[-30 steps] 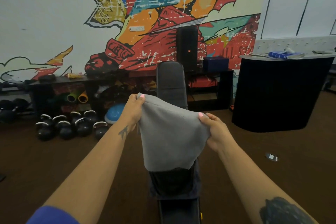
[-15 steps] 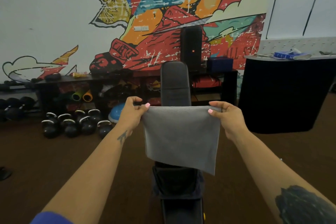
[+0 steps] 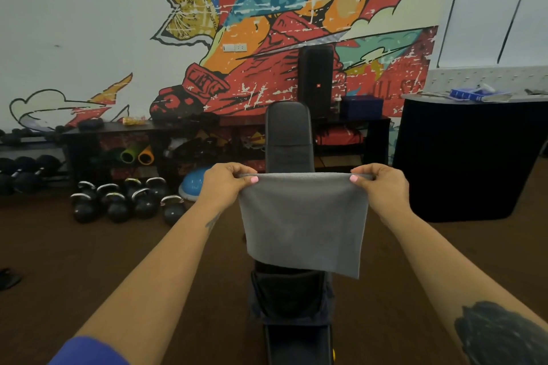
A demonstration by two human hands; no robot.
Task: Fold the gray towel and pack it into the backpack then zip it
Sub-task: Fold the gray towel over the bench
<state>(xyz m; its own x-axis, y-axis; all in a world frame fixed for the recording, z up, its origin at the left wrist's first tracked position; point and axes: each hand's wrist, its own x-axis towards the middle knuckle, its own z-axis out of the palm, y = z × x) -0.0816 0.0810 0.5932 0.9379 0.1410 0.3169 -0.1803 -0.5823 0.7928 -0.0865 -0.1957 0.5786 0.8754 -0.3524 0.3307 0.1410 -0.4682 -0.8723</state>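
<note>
The gray towel [image 3: 302, 222] hangs folded in the air in front of me, stretched flat between both hands. My left hand [image 3: 225, 184] pinches its top left corner and my right hand [image 3: 382, 187] pinches its top right corner. Below the towel the dark backpack [image 3: 289, 296] sits on the black workout bench [image 3: 289, 139], its top standing open. The towel hides the backpack's upper part.
Several kettlebells [image 3: 124, 201] and a blue balance dome [image 3: 195, 187] lie on the brown floor at the left. Dumbbells [image 3: 23, 172] and a low dark shelf [image 3: 154, 133] line the mural wall. A black counter [image 3: 465, 157] stands at the right.
My hands moved apart and levelled, pulling the towel's top edge straight and taut. The towel went from a slack drape to a flat hanging rectangle.
</note>
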